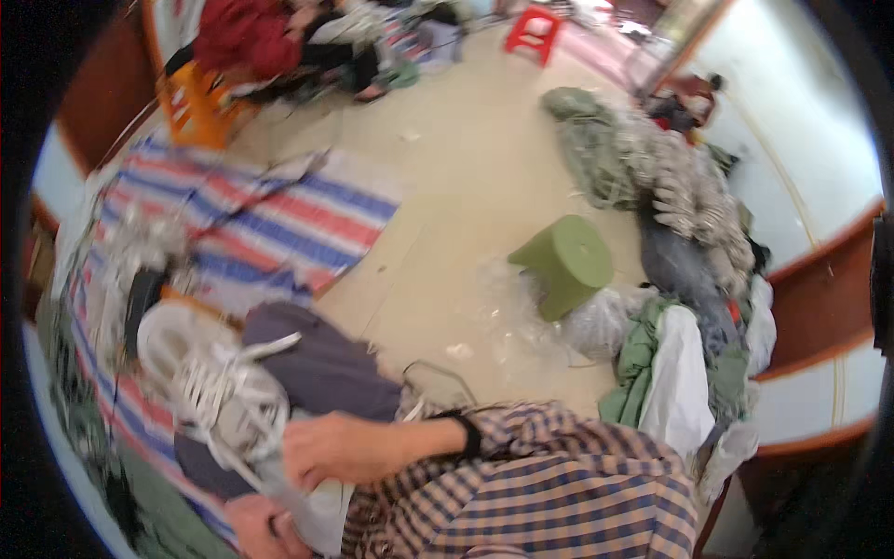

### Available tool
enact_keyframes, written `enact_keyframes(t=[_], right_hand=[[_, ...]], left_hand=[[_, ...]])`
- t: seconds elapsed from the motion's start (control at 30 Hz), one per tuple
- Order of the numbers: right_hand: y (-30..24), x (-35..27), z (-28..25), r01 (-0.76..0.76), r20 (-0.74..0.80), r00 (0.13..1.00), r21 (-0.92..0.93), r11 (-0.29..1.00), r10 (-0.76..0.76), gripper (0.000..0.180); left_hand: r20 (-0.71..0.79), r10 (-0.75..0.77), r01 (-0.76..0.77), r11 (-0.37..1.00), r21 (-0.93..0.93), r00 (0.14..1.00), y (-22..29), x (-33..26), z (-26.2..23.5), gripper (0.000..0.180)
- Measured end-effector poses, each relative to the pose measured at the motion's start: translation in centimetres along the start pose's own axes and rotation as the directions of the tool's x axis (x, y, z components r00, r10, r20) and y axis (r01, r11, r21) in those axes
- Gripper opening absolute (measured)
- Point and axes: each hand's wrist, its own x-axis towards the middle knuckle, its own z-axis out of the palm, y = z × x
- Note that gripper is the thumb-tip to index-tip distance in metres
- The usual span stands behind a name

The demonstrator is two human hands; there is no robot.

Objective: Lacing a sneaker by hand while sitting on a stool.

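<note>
A white and grey lace-up sneaker (226, 396) lies over dark grey trousers (321, 359) at the lower left, its white laces loose. My right hand (340, 449) is closed with curled fingers over the sneaker's near end. What those fingers pinch is hidden. Low at the picture's edge, my left hand (265, 526) wraps the side of the sneaker's near end, a dark ring-like band on one finger. A pale, smooth surface shows between the hands; blur hides whether it is part of the sneaker.
A striped woven sheet (345, 219) covers the floor at left. A green stool (568, 265) stands ahead, near clear plastic bags (605, 321). Piled bundles (684, 182) line the right wall. Farther off are a red stool (534, 35) and a seated person (247, 42) on an orange chair.
</note>
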Motion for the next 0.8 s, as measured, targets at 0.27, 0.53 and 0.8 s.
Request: enact_keyframes(t=[0.27,0.53,0.8], right_hand=[[2.5,0.3,0.9,-0.701,0.278,0.691,0.485,0.524,0.667,0.033],[2.4,0.7,1.9,-0.744,0.429,0.644,0.544,0.388,0.633,0.04],[2.1,1.0,2.0,-0.741,0.414,0.658,0.507,0.441,0.629,0.036]], left_hand=[[-0.008,-0.113,0.112,0.99,-0.086,0.994,0.1,-0.9,4.1,0.016],[-0.251,-0.177,0.236,0.944,0.229,0.952,-5.0,4.3,1.2,0.022],[-0.075,-0.11,0.131,0.896,0.423,0.991,-6.5,7.2,1.6,0.02]])
